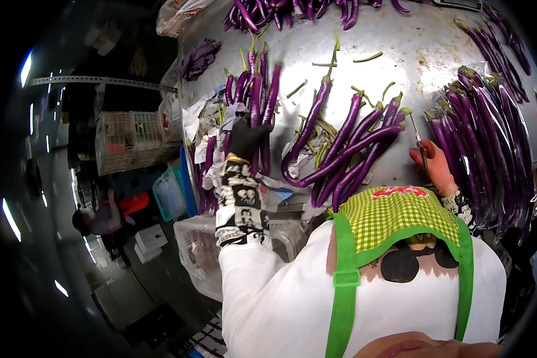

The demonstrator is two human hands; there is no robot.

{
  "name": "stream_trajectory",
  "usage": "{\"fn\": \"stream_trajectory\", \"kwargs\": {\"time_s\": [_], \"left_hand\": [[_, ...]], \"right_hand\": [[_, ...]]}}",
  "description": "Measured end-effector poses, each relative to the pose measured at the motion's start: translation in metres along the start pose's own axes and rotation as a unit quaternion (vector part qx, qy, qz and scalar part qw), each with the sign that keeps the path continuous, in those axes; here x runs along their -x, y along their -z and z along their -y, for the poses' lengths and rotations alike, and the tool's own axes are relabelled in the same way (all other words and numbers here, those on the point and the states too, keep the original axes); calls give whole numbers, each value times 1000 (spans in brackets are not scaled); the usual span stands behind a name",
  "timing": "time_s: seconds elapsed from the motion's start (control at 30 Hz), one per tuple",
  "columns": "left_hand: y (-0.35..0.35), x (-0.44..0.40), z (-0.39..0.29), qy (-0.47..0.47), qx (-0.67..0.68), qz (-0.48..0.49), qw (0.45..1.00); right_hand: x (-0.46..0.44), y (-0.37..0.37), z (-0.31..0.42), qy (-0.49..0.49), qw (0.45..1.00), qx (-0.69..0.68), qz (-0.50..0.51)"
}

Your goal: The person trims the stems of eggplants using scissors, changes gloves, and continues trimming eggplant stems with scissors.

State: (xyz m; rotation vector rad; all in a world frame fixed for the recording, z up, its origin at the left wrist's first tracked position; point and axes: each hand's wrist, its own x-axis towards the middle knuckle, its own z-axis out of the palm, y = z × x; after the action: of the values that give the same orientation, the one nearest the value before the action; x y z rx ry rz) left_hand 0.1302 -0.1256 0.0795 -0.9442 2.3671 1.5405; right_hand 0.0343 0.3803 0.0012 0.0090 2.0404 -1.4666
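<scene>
My left hand (247, 136), in a black glove, is closed around long purple eggplants (256, 98) on the left of the metal table. Their green stems point toward the table's far side. In my right hand (439, 167), which wears an orange-pink glove, is a slim metal tool (416, 126) with a narrow pointed end; its exact kind is not clear. Between my hands lies a loose group of eggplants (352, 143), some crossing each other. Cut green stems (323, 134) and paper scraps lie beside them. To the right of my right hand rest eggplants in clear plastic bags (480, 140).
More eggplants (268, 13) are heaped at the table's (400, 45) far edge. A crumpled purple thing (200, 58) lies at its left edge. White crates (131, 140) stand to the left, and a person (101, 221) is farther off. A plastic-lined basket (200, 253) sits below the table edge.
</scene>
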Motion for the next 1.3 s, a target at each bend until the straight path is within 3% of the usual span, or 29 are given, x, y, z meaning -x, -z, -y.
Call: {"fn": "stream_trajectory", "kwargs": {"time_s": [0.07, 0.13, 0.2, 0.27, 0.33, 0.4, 0.47, 0.73, 0.83, 0.97, 1.07, 1.1, 1.2, 1.3], "left_hand": [[-2, 18, 0, -16, 252, 54, 966], [7, 38, -2, -212, 103, 148, 960], [10, 57, -19, -46, 185, 164, 968], [8, 68, -27, 29, 226, 169, 959], [-2, 72, -23, 5, 239, 180, 954], [-11, 74, -23, -32, 239, 198, 950], [-18, 75, -23, -57, 237, 214, 946], [-29, 98, -35, 22, 266, 267, 926], [-29, 103, -34, 32, 272, 285, 918], [-29, 106, -32, 32, 257, 296, 919], [-28, 106, -31, 32, 233, 295, 926], [-27, 106, -34, 28, 237, 295, 925], [-28, 108, -37, 28, 257, 286, 923], [-29, 106, -36, 11, 260, 269, 927]], "right_hand": [[-6, 11, -14, -11, 1000, 14, 7], [-3, 12, -4, -58, 998, -17, 8], [11, 11, 29, -139, 986, -92, 5], [16, 12, 41, -71, 986, -141, 52], [28, 4, 77, 6, 984, -157, 84], [18, -2, 97, 130, 983, -7, 129], [14, -11, 124, 152, 973, -4, 176], [-29, -36, 156, 167, 928, 115, 312], [-28, -49, 161, 237, 927, 91, 277], [-42, -53, 164, 154, 921, 61, 353], [-43, -58, 150, 172, 937, 15, 303], [-44, -52, 157, 200, 923, 123, 304], [-41, -45, 144, 251, 913, 186, 264], [-36, -42, 144, 202, 921, 199, 266]]}}
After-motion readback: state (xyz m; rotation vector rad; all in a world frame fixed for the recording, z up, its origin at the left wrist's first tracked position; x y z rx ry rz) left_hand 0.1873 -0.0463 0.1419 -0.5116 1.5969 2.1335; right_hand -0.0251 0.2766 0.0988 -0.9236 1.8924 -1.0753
